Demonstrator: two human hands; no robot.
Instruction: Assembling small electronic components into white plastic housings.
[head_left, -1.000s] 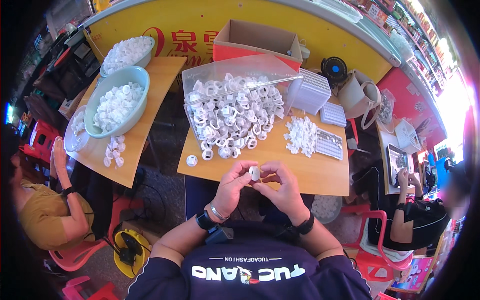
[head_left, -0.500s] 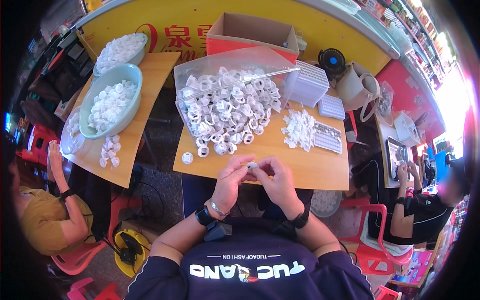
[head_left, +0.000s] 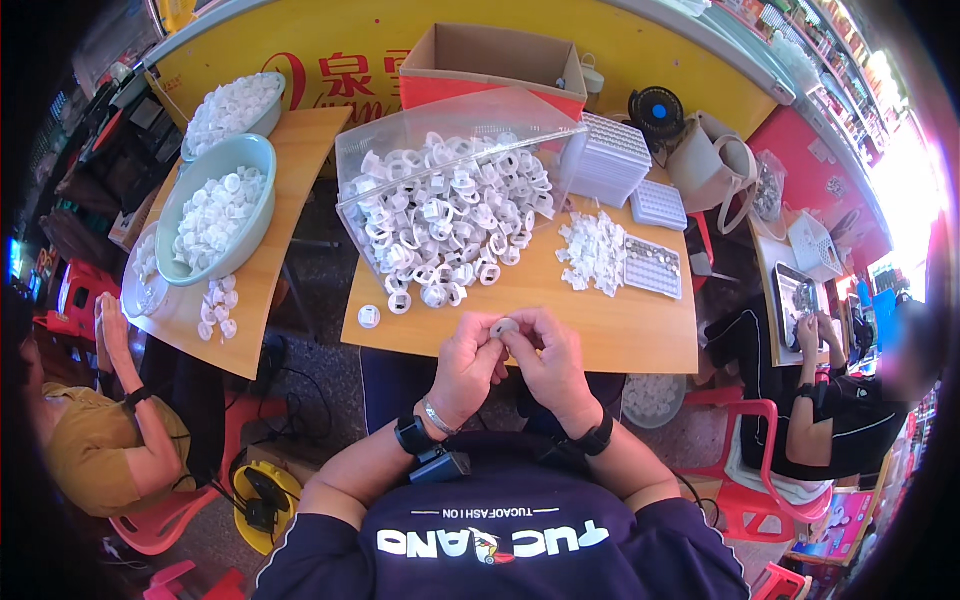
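While the left hand (head_left: 462,372) and right hand (head_left: 552,372) pinch a small round pale piece (head_left: 504,327) in nearly closed grips at the near edge of the worktop (head_left: 625,345), light, even thumb pressure should keep it steady. Beyond, a white disc (head_left: 369,316) lies by the near left corner, a tray (head_left: 654,283) along the right edge.

On the left table (head_left: 285,240), 2 basins (head_left: 263,200); on the middle table (head_left: 600,338), a bin (head_left: 480,113) of parts (head_left: 440,215) left of stacked trays (head_left: 605,170).

2 bare forearms (head_left: 355,480) angled inward, left hand (head_left: 464,370) and right hand (head_left: 550,368) close together, fingers (head_left: 474,326) bent
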